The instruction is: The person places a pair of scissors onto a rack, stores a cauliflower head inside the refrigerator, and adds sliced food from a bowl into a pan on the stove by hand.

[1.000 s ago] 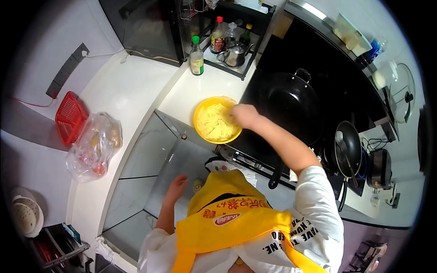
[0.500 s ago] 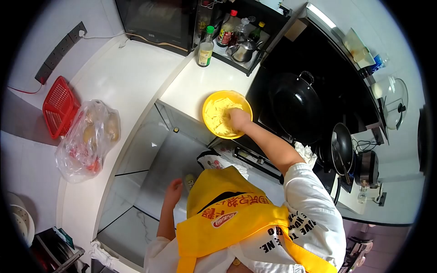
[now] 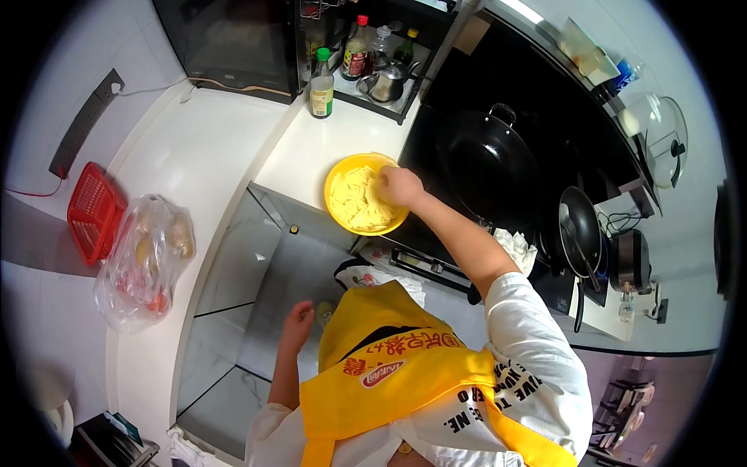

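Observation:
A yellow bowl (image 3: 333, 212) stands on the white counter beside the stove, holding pale yellow strips of food (image 3: 359, 199). My right hand (image 3: 400, 187) is at the bowl's right side, its fingers bent down at the strips; what they hold, if anything, is hidden. My left hand (image 3: 297, 323) hangs low over the floor in front of the yellow apron (image 3: 366, 311), away from the bowl. Its fingers are curled loosely, and nothing shows in them.
A black wok (image 3: 490, 159) sits on the stove, with a smaller pan (image 3: 580, 233) to its right. Behind the bowl stand a green-capped bottle (image 3: 321, 86) and a steel kettle (image 3: 385, 84). At left lie a red basket (image 3: 95, 212) and a plastic bag (image 3: 144, 265).
The view has shifted slightly. My right hand was deeper among the strips half a second ago and is now nearer the bowl's right rim. My left hand stays low.

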`<state>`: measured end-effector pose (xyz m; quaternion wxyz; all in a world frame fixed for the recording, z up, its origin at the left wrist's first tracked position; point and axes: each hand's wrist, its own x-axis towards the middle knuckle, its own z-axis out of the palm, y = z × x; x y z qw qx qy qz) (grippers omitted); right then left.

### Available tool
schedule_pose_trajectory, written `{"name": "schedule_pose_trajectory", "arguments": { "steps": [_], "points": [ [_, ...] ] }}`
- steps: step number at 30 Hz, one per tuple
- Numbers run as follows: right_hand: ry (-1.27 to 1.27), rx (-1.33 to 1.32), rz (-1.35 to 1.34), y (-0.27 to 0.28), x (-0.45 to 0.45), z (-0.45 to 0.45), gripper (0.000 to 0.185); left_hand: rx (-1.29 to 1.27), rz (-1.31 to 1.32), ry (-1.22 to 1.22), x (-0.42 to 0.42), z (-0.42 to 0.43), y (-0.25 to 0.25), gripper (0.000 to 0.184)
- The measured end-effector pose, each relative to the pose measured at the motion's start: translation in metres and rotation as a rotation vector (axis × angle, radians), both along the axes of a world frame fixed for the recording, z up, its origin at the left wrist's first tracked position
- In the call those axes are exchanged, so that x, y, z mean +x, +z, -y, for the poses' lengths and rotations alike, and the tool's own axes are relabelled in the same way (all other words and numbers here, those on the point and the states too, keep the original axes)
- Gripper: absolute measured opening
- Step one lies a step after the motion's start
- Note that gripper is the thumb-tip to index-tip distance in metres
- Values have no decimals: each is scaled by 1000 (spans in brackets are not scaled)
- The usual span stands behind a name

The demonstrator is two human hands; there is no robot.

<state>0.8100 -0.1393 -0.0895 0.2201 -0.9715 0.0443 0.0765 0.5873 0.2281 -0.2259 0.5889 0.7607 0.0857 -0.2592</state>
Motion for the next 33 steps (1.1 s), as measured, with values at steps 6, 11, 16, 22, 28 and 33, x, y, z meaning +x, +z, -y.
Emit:
{"name": "schedule_pose_trajectory", "arguments": {
  "steps": [6,11,16,22,28,33],
  "points": [
    [720,-330,96,-29,-13,-28,19,-7,-8,-9,-4,4,8,34],
    [776,-470,48,-37,-3,-42,22,-18,-14,19,-13,-6,4,35],
    [285,-136,40,0,17,-39,27,-28,-47,95,-25,-20,-3,35],
    [461,-435,142,-58,12,-58,17,75,-106,50,-28,-26,9,33],
    [355,-114,49,-21,13,-38,21,30,-96,84,-30,-28,6,35],
    [410,-215,-15,-29,10,-44,20,-318,-96,30,4,21,30,46]
  ]
}}
